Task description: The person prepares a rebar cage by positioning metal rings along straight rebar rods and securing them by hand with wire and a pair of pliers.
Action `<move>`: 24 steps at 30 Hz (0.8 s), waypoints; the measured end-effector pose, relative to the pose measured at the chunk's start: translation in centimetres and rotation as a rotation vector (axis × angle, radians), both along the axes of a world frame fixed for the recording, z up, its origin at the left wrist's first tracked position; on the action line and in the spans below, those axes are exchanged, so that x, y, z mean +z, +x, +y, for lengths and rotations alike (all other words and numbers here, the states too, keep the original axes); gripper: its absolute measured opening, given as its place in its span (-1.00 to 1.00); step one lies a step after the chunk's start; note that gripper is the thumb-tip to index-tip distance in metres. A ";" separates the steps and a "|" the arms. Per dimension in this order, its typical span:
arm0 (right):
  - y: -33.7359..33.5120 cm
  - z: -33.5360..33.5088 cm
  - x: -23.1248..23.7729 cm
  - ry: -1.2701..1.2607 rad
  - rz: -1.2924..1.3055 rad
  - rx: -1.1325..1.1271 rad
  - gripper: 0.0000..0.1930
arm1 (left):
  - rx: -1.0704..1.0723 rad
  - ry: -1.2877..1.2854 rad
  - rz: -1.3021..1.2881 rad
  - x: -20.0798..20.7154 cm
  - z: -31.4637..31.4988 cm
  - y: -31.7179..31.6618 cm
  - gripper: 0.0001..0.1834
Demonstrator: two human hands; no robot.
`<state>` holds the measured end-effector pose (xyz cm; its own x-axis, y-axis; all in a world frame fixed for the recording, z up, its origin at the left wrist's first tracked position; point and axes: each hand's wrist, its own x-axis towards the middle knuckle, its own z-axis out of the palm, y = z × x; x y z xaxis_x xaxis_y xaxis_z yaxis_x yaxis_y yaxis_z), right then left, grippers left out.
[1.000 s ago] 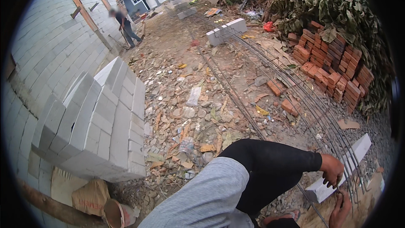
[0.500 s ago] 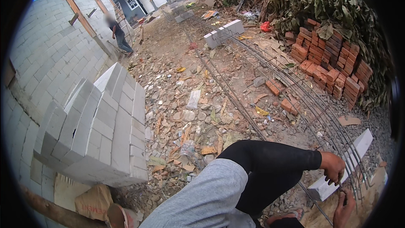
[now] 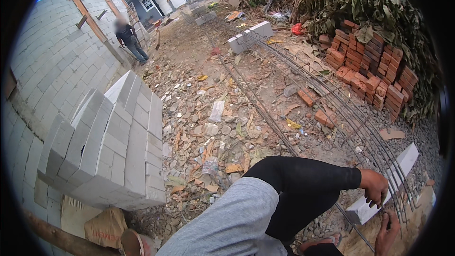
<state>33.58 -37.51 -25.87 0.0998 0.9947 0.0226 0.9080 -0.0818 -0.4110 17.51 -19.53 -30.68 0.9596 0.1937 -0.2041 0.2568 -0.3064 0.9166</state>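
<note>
At the lower right, my left hand [image 3: 374,187], coming out of a black sleeve [image 3: 313,173], is closed with fingers pointing down beside the near end of a steel rebar cage [image 3: 348,106]. Just below it, my right hand [image 3: 387,234] is pinched, its fingertips close to the left ones. Something small and dark seems to be between the two hands; its kind cannot be made out. The rebar's near end rests over a pale lightweight block [image 3: 403,166] under my hands. Farther off, another pale block [image 3: 258,33] lies under the cage.
Stacked grey blocks [image 3: 125,147] stand at left before a block wall [image 3: 52,52]. Red bricks [image 3: 355,52] are piled at right under dry leafy branches [image 3: 360,0]. Loose bars [image 3: 265,114] cross the rubble. A person [image 3: 130,40] stands near the wall. A paper sack [image 3: 105,227] lies lower left.
The person by the wall has turned and shifted slightly, with an arm now raised toward the body. My hands stay almost in place, the left fingers changed a little.
</note>
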 end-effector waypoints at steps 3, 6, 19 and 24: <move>0.6 -0.1 -0.2 -0.027 -0.005 0.004 -0.66 | 0.004 -0.002 -0.009 0.3 -0.1 -0.2 -0.78; 2.0 0.0 -1.0 -0.075 0.085 0.044 -0.69 | -0.002 0.042 -0.029 0.3 0.0 -0.3 -0.79; 1.5 -0.1 -1.6 0.034 -0.001 0.059 -0.70 | -0.015 0.035 -0.001 0.0 -0.1 0.0 -0.79; 0.3 -0.4 -0.3 0.011 -0.066 -0.057 -0.70 | 0.046 -0.116 -0.051 0.3 -0.3 -0.3 -0.83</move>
